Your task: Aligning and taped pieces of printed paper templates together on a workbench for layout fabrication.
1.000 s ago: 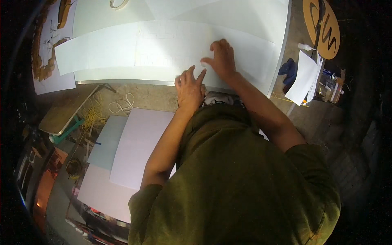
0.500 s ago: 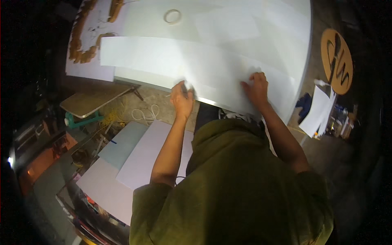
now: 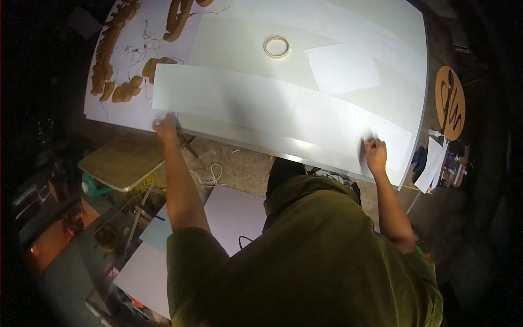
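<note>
I can't tell if the left hand (image 3: 166, 127) grips anything, or what the dark blur (image 3: 362, 147) beside the right hand (image 3: 377, 155) is. My view cuts off the table (image 3: 237, 49) along its far edge, plus brown pieces (image 3: 173, 28) there.

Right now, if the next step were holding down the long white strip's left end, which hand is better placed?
Probably the left hand: it is close to the lower corner at that end of the long white strip, though contact is unclear. The right hand is near the opposite end.
</note>
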`<act>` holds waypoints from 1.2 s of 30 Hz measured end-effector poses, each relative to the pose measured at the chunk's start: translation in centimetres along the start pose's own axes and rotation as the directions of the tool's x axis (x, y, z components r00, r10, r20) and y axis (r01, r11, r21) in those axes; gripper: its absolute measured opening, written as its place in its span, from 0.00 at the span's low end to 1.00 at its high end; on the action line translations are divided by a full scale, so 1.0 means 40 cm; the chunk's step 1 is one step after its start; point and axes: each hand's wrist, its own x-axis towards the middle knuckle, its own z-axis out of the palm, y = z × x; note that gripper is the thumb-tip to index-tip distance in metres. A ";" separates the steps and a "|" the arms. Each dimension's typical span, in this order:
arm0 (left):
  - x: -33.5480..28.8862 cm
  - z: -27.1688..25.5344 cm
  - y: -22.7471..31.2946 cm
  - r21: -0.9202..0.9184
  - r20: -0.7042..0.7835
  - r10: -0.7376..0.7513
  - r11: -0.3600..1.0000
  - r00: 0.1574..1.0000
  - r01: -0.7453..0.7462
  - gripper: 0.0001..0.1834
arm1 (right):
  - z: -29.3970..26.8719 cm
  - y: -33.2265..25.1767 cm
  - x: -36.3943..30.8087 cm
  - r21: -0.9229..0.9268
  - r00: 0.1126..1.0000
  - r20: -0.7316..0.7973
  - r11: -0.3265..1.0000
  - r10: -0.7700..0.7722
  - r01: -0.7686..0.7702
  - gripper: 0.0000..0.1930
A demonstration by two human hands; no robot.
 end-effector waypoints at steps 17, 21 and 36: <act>0.166 0.053 0.187 0.830 0.310 0.097 0.458 0.946 -0.318 0.29 | -0.006 -0.096 -0.101 -0.032 0.983 0.093 0.987 0.158 -0.156 0.13; 0.218 -0.034 0.205 0.560 0.450 0.436 0.543 0.780 -0.626 0.20 | 0.022 -0.112 -0.069 -0.010 0.997 0.061 0.998 0.055 -0.055 0.10; -0.840 0.292 0.308 -0.109 0.693 0.683 0.417 0.232 -0.902 0.17 | 0.036 -0.101 0.010 0.570 0.943 0.286 0.762 0.167 -0.308 0.10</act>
